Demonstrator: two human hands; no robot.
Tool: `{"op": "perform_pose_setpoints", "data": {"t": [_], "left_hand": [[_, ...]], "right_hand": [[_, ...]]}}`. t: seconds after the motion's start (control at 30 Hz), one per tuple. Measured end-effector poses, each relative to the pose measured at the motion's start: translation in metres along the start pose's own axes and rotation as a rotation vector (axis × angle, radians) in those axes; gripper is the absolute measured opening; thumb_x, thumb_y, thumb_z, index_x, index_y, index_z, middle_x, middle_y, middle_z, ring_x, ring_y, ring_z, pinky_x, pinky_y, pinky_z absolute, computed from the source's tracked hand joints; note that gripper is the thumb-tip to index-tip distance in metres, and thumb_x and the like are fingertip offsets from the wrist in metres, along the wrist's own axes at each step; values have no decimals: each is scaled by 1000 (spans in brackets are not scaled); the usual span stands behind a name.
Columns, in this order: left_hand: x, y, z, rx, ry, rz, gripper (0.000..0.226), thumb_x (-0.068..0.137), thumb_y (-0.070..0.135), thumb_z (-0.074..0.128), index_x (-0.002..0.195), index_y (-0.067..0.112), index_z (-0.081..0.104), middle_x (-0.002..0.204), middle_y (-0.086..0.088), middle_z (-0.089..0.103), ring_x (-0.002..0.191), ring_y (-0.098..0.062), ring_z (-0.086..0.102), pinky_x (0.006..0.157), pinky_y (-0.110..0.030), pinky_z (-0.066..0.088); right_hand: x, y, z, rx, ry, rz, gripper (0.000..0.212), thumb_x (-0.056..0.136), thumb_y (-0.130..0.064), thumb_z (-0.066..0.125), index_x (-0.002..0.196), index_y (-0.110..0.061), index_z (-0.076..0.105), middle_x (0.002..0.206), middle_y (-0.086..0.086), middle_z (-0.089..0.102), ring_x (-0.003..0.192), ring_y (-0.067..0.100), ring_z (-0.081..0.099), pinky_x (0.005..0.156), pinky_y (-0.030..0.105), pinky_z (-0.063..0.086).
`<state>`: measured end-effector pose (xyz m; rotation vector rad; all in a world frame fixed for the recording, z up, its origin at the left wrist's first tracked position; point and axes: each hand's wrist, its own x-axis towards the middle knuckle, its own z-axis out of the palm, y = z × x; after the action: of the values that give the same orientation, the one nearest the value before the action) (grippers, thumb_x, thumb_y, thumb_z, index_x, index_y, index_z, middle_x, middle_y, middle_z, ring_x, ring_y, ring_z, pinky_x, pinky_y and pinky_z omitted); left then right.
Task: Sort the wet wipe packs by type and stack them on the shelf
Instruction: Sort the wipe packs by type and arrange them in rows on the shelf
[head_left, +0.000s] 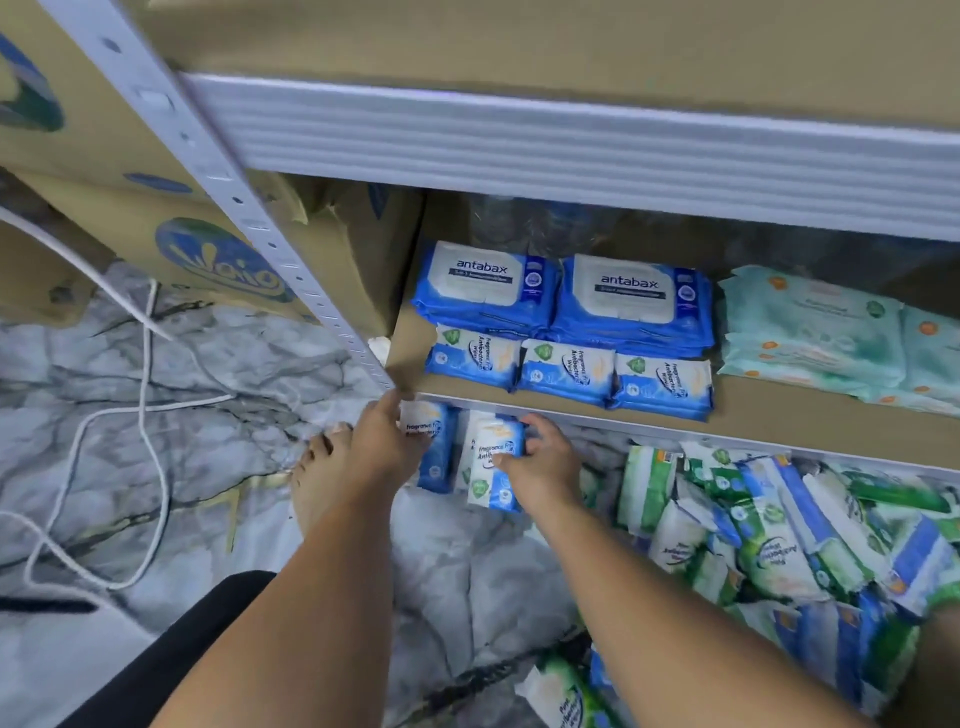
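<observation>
Blue-and-white pack (436, 462) of fragrance-free antibacterial wipes, gripped by the left hand (384, 441) with fingers curled round its left edge, just below the front lip of the shelf (779, 415). The right hand (548, 462) grips a second blue-and-white pack (493, 488) beside it, with the thumb across the face and the fingers over the top. On the brown shelf board: three matching small packs (566, 371) in a front row, two stacks of antabax packs (631, 299) behind them, and mint-green packs (810, 332) to the right. A loose pile of green and blue packs (769, 545) lies on the marble-patterned floor (260, 364) at lower right — a white cable (145, 408) and a bare foot (319, 478) at left.
</observation>
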<state>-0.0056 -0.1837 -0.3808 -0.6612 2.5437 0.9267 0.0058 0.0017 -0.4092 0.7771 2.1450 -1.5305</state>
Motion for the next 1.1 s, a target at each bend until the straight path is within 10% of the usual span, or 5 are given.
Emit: {"op": "perform_pose_setpoints", "data": {"t": [0.07, 0.2, 0.4, 0.73, 1.1], "left_hand": [[4, 2, 4, 1, -30, -11, 38, 91, 20, 70, 119, 35, 49, 112, 12, 47, 95, -18, 47, 69, -14, 24], [18, -16, 29, -146, 42, -1, 41, 82, 8, 72, 109, 30, 52, 104, 5, 64, 92, -22, 64, 69, -30, 43], [19, -17, 42, 13, 194, 31, 34, 82, 11, 70, 111, 23, 55, 93, 5, 52, 102, -28, 53, 86, -39, 44], [-11, 6, 70, 141, 395, 31, 39, 65, 9, 56, 103, 13, 52, 111, -13, 50, 105, -37, 46, 89, -49, 28], [-130, 86, 156, 207, -156, 399, 30, 88, 22, 56, 117, 17, 57, 111, -6, 60, 105, -33, 58, 75, -38, 46]], "right_hand": [[11, 4, 15, -16, 15, -10, 51, 76, -4, 84, 113, -30, 62, 89, -4, 75, 81, 15, 72, 76, 37, 62], [23, 12, 34, -64, 45, -32, 57, 77, -9, 84, 125, -27, 58, 80, -11, 72, 87, 17, 71, 81, 37, 60], [13, 10, 41, -266, 208, -88, 52, 85, -13, 75, 130, -19, 49, 132, 4, 48, 110, 24, 53, 88, 34, 46], [-1, 34, -5, -288, 199, -150, 17, 90, -21, 68, 102, -18, 56, 107, 0, 54, 82, 17, 55, 59, 22, 37], [-92, 118, -190, -607, 449, -391, 23, 80, 5, 65, 95, -13, 66, 98, 2, 58, 72, 23, 55, 56, 33, 48]]}}
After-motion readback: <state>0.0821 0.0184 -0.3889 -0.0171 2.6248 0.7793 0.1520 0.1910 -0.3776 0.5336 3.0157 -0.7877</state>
